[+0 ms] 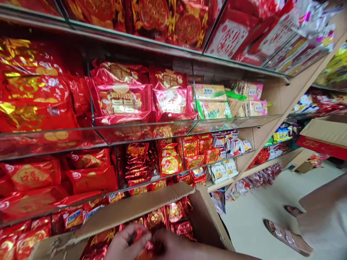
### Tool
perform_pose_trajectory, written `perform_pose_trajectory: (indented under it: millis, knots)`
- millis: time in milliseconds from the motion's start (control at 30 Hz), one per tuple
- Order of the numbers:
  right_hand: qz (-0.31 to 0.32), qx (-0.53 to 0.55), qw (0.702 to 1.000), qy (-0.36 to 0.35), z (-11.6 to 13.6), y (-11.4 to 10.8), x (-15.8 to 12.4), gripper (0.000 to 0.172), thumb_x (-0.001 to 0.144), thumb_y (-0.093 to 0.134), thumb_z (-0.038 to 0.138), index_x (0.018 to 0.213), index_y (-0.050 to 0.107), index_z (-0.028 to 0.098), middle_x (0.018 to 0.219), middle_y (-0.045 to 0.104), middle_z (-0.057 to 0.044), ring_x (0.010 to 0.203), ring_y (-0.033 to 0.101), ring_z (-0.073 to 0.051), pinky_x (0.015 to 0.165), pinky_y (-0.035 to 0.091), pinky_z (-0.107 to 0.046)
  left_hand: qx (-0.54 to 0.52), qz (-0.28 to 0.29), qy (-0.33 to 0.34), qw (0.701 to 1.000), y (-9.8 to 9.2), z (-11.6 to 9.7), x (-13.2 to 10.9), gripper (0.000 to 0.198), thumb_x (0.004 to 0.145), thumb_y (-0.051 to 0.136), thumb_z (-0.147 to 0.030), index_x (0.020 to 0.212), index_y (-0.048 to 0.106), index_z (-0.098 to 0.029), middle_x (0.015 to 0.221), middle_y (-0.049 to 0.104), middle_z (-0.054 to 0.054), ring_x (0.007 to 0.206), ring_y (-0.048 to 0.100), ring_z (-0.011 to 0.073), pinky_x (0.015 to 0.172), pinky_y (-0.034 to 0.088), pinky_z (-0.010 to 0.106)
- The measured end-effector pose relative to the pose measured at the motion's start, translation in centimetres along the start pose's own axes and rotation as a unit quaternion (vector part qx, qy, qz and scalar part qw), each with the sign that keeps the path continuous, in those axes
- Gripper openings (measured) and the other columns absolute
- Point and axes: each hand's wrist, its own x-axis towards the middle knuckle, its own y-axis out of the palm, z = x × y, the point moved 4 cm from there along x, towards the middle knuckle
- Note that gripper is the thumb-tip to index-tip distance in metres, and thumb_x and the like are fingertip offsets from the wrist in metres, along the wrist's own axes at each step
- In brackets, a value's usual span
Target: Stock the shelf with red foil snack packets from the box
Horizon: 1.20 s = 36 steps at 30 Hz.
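Note:
An open cardboard box (217,220) stands low in front of the shelves, holding several red foil snack packets (175,211) with gold print. My left hand (127,242) is inside the box's opening, its fingers curled and closed around a red foil packet (138,236). Right beside it is my right hand (169,243), reaching in from the lower right. Motion smears its fingers, so I cannot make out whether they grip anything. More packets lie under and around both hands.
Glass-fronted shelves (151,126) rise behind the box, stocked with red biscuit packs (121,99) and pale cracker packs (210,92). At the right, a person's sandalled foot (287,234) is on the pale floor (244,231). Another carton (325,133) sits farther back.

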Motion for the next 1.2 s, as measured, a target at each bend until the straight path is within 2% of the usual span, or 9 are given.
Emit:
perform_pose_trajectory:
  millis: [100, 167, 267, 433, 533, 700, 867, 1067, 1200]
  knots:
    - [-0.131, 0.163, 0.978, 0.005, 1.4, -0.4, -1.4, 0.038, 0.058, 0.068, 0.047, 0.076, 0.051, 0.018, 0.064, 0.047, 0.005, 0.057, 0.042, -0.009, 0.055, 0.035, -0.021, -0.095, -0.142, 0.010, 0.985, -0.6, -2.0, -0.9, 0.033, 0.058, 0.067, -0.046, 0.076, 0.063, -0.019, 0.076, 0.070, 0.001, 0.077, 0.062, 0.0191, 0.075, 0.047, 0.027]
    - [-0.196, 0.154, 0.967, -0.048, 2.2, -0.6, -2.0, 0.037, 0.070, 0.056, 0.053, 0.067, 0.045, 0.018, 0.061, 0.040, 0.005, 0.057, 0.037, -0.009, 0.055, 0.032, -0.021, -0.117, -0.197, 0.026, 0.973, -0.1, -2.5, -1.5, 0.035, 0.062, 0.064, -0.048, 0.082, 0.061, -0.019, 0.079, 0.069, 0.001, 0.081, 0.061, 0.0181, 0.078, 0.046, 0.027]
    - [-0.259, 0.071, 0.956, -0.116, 2.9, -0.8, -2.5, 0.037, 0.083, 0.038, 0.051, 0.065, 0.041, 0.019, 0.061, 0.037, 0.004, 0.058, 0.034, -0.010, 0.055, 0.030, -0.022, -0.094, -0.203, 0.030, 0.974, 1.1, -2.4, -2.1, 0.032, 0.073, 0.053, -0.049, 0.087, 0.058, -0.021, 0.082, 0.065, -0.001, 0.083, 0.057, 0.0163, 0.081, 0.043, 0.027]
    - [-0.335, -0.049, 0.932, -0.127, 2.9, -0.8, -2.9, 0.038, 0.089, 0.026, 0.044, 0.064, 0.040, 0.019, 0.058, 0.040, 0.002, 0.054, 0.035, -0.011, 0.053, 0.028, -0.025, -0.036, -0.209, 0.022, 0.977, 1.5, -2.4, -2.5, 0.032, 0.076, 0.046, -0.049, 0.081, 0.058, -0.019, 0.078, 0.061, 0.000, 0.079, 0.053, 0.0175, 0.080, 0.039, 0.028]
    - [-0.357, -0.043, 0.922, -0.144, 2.5, -0.7, -3.0, 0.038, 0.089, 0.025, 0.043, 0.063, 0.037, 0.019, 0.057, 0.037, 0.003, 0.053, 0.035, -0.011, 0.053, 0.028, -0.025, -0.024, -0.226, 0.028, 0.973, 1.3, -2.5, -2.6, 0.033, 0.078, 0.043, -0.050, 0.076, 0.055, -0.020, 0.071, 0.057, -0.001, 0.075, 0.052, 0.0167, 0.075, 0.041, 0.026]
    - [-0.308, 0.048, 0.936, -0.164, 1.1, -0.6, -3.1, 0.034, 0.089, 0.030, 0.044, 0.067, 0.041, 0.019, 0.061, 0.040, 0.002, 0.058, 0.039, -0.011, 0.055, 0.034, -0.023, 0.009, -0.213, 0.046, 0.976, 1.4, -2.3, -2.9, 0.032, 0.078, 0.043, -0.049, 0.062, 0.049, -0.022, 0.053, 0.046, -0.005, 0.056, 0.047, 0.0133, 0.055, 0.040, 0.021]
    - [-0.216, 0.033, 0.955, -0.201, 1.8, 0.2, -3.6, 0.022, 0.087, 0.041, 0.036, 0.098, 0.048, 0.018, 0.090, 0.058, -0.004, 0.082, 0.053, -0.014, 0.076, 0.041, -0.027, 0.046, -0.191, 0.072, 0.978, 1.2, -2.6, -3.2, 0.034, 0.079, 0.040, -0.049, 0.060, 0.049, -0.022, 0.050, 0.044, -0.006, 0.047, 0.041, 0.0117, 0.047, 0.036, 0.022]
    - [-0.086, 0.020, 0.975, -0.205, 5.2, 0.1, -4.6, 0.028, 0.082, 0.053, 0.029, 0.107, 0.046, 0.021, 0.101, 0.058, -0.004, 0.092, 0.055, -0.016, 0.080, 0.044, -0.028, -0.028, -0.269, 0.053, 0.961, -0.8, -3.3, -3.7, 0.035, 0.077, 0.043, -0.054, 0.070, 0.054, -0.022, 0.063, 0.057, -0.003, 0.065, 0.053, 0.0149, 0.062, 0.042, 0.021]
    - [-0.204, -0.071, 0.940, -0.265, 10.6, -2.5, -3.9, 0.024, 0.083, 0.049, 0.028, 0.105, 0.043, 0.022, 0.096, 0.059, -0.003, 0.085, 0.056, -0.014, 0.075, 0.045, -0.027, -0.150, -0.260, 0.042, 0.953, -0.8, -3.3, -3.7, 0.038, 0.078, 0.037, -0.058, 0.081, 0.053, -0.023, 0.059, 0.055, -0.005, 0.049, 0.047, 0.0114, 0.047, 0.041, 0.021]
